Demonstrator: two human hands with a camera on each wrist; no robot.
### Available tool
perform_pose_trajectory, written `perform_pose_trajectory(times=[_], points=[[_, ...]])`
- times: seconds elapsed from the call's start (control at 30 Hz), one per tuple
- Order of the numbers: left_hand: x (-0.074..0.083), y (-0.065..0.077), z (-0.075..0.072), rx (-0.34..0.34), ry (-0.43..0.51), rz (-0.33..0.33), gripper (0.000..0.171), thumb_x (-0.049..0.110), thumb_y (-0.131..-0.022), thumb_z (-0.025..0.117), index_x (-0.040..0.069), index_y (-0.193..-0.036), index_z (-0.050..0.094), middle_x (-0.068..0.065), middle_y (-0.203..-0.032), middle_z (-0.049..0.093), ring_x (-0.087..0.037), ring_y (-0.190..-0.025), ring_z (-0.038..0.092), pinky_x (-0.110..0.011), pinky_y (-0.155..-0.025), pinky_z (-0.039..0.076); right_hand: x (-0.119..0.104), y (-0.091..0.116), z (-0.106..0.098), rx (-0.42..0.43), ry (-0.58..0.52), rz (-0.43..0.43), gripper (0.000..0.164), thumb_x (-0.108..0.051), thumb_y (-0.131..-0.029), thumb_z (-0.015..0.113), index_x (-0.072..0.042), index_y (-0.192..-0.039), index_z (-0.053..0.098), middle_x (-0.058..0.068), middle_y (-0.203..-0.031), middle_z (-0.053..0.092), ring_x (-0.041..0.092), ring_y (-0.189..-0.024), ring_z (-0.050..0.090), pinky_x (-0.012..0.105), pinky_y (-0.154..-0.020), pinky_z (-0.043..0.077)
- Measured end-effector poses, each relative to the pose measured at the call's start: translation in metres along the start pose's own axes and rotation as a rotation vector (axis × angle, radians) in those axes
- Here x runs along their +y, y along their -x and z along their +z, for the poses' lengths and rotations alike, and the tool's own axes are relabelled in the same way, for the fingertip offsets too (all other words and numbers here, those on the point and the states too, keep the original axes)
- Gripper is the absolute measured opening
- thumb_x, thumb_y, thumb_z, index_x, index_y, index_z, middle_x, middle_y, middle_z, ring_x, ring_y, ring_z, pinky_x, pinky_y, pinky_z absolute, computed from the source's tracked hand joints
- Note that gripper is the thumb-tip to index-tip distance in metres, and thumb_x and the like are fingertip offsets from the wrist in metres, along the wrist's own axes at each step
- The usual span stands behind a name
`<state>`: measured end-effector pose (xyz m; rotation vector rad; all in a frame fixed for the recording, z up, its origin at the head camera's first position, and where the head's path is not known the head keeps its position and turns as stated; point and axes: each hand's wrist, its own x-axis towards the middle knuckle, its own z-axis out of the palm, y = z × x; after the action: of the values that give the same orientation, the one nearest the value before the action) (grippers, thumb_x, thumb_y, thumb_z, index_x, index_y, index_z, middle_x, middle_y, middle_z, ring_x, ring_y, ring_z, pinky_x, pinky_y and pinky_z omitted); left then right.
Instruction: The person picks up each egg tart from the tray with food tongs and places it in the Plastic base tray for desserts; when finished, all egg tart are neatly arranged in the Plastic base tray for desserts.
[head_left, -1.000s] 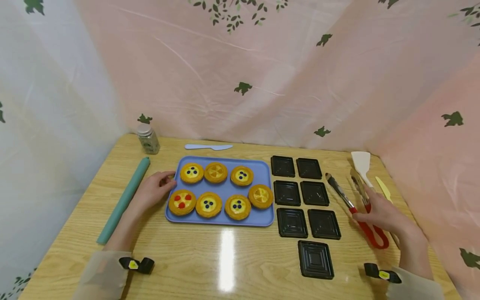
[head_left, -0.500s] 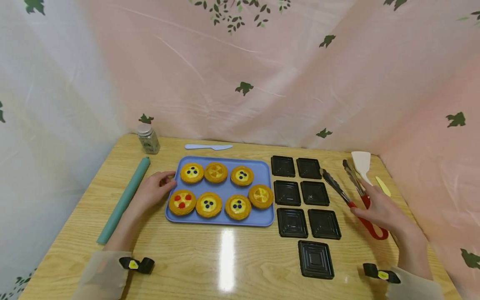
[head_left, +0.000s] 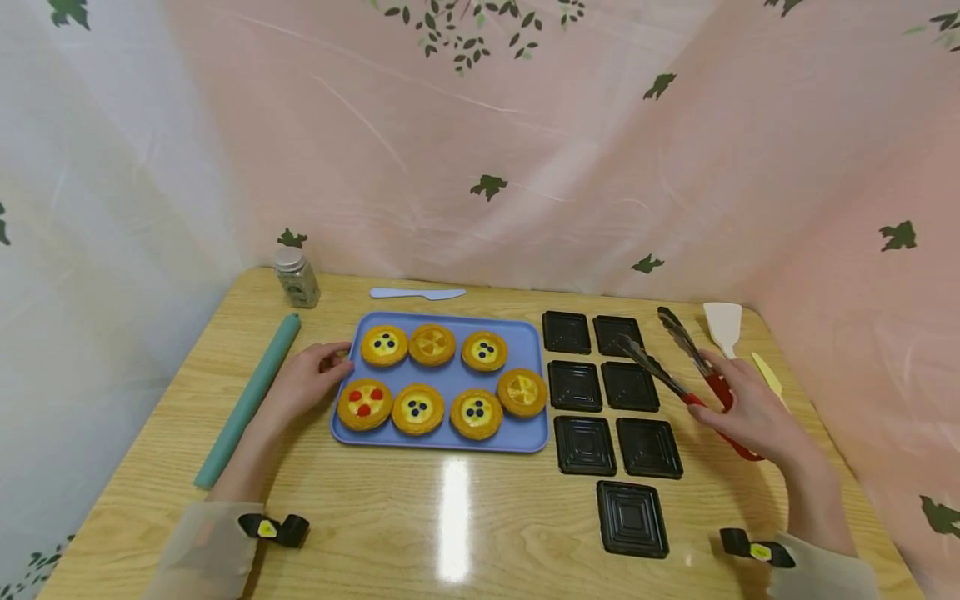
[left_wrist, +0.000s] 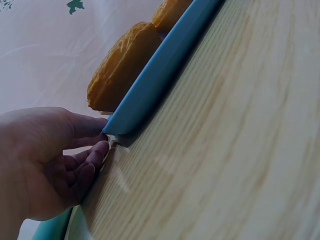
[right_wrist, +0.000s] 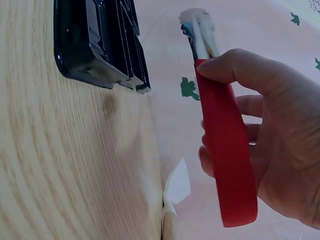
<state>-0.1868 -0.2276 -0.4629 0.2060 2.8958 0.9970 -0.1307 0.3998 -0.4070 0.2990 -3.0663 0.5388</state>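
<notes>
On the left, my left hand [head_left: 311, 379] holds the left rim of a blue tray [head_left: 442, 443], its fingertips right at the edge in the left wrist view. Several tarts sit on the tray in two rows: a berry tart [head_left: 364, 405] with red pieces, others such as a blueberry tart [head_left: 417, 409], and plainer yellow ones like the tart [head_left: 521, 392] at the right end. My right hand [head_left: 750, 408] grips tongs [head_left: 678, 387] by their red handle [right_wrist: 225, 150]. The tongs' arms are spread with nothing between them, and their tips overlap the upper right black square trays [head_left: 618, 337].
A teal rolling pin [head_left: 247, 408] lies left of my left arm. Behind stand a seasoning jar [head_left: 297, 279] and a pale blue knife [head_left: 416, 294]. A white spatula [head_left: 723, 325] and a yellow knife [head_left: 767, 375] lie at the right. One black tray [head_left: 632, 518] sits nearest me.
My right hand has lifted the tongs and carried them left and away from me, towards the black trays. My left hand and the tarts have stayed put.
</notes>
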Motion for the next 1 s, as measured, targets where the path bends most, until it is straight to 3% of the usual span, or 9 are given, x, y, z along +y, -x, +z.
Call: perform_pose_trajectory(times=[0.23, 0.47, 0.77, 1.0], points=[[0.001, -0.001, 0.0, -0.006, -0.003, -0.008, 0.047, 0.027, -0.103, 0.063, -0.001, -0.14, 0.06, -0.014, -0.101, 0.065, -0.022, -0.085, 0.056, -0.032, -0.075, 0.042, -0.007, -0.001, 0.004, 0.068, 0.009, -0.059, 0.083, -0.024, -0.081, 0.085, -0.001, -0.15, 0.046, 0.021, -0.115, 0.058, 0.027, -0.087, 0.052, 0.031, -0.066, 0.042], [0.001, -0.001, 0.0, -0.007, -0.005, -0.011, 0.047, 0.027, -0.103, 0.063, -0.001, -0.141, 0.06, -0.014, -0.102, 0.065, -0.023, -0.086, 0.056, -0.032, -0.076, 0.043, -0.017, -0.004, 0.005, 0.037, -0.047, -0.056, 0.08, -0.022, -0.084, 0.083, -0.002, -0.151, 0.046, 0.022, -0.124, 0.056, 0.031, -0.092, 0.056, 0.029, -0.067, 0.045], [0.002, -0.001, 0.001, -0.015, 0.0, -0.014, 0.048, 0.028, -0.103, 0.063, -0.001, -0.141, 0.06, -0.014, -0.103, 0.065, -0.023, -0.087, 0.057, -0.032, -0.076, 0.043, -0.031, -0.006, 0.011, 0.008, -0.038, -0.085, 0.077, -0.021, -0.086, 0.082, -0.011, -0.154, 0.046, 0.015, -0.128, 0.054, 0.028, -0.097, 0.056, 0.033, -0.073, 0.046], [0.002, 0.0, 0.0, -0.016, 0.002, -0.021, 0.048, 0.029, -0.103, 0.062, -0.001, -0.142, 0.059, -0.015, -0.106, 0.066, -0.025, -0.091, 0.059, -0.034, -0.08, 0.045, -0.052, -0.016, 0.013, -0.033, -0.068, -0.131, 0.073, -0.024, -0.086, 0.082, -0.009, -0.15, 0.051, 0.013, -0.126, 0.059, 0.024, -0.096, 0.057, 0.031, -0.073, 0.049]])
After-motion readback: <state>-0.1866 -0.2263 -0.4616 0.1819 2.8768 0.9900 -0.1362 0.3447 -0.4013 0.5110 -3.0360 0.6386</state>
